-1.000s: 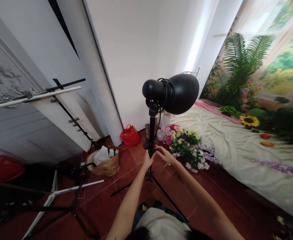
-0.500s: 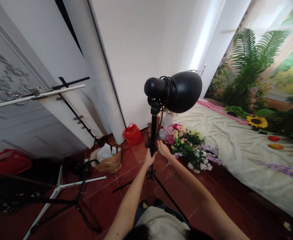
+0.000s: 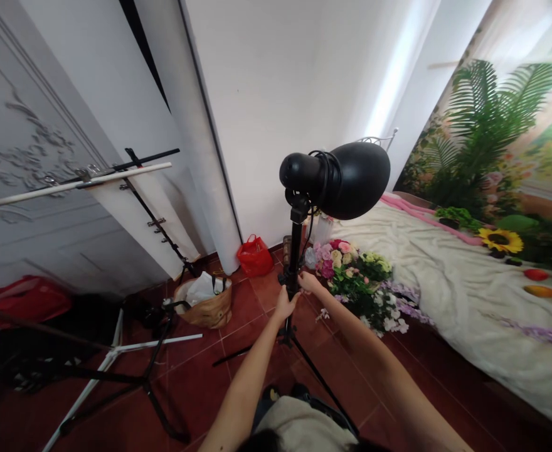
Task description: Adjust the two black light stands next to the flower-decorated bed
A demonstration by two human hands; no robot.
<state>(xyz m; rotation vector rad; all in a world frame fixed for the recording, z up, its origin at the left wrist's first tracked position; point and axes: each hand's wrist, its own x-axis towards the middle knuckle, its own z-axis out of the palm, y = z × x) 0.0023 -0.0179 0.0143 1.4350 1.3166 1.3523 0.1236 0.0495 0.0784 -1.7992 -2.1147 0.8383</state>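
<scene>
On the red tiled floor, near clustered flowers, a light stand rises upright, bearing a black lamp. The left hand is wrapped around it; the right hand curls at its side (whether gripping anything, I cannot tell).

photo studio: stand-mounted lamp, window-print backdrop, clustered flowers

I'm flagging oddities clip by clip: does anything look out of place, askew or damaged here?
One small thing: a pale flower sprig appears to lie on the floor, apart from the bunch of flowers, perhaps dropped. The lamp, its stand gripped by the left hand, shows no visible damage.
</scene>
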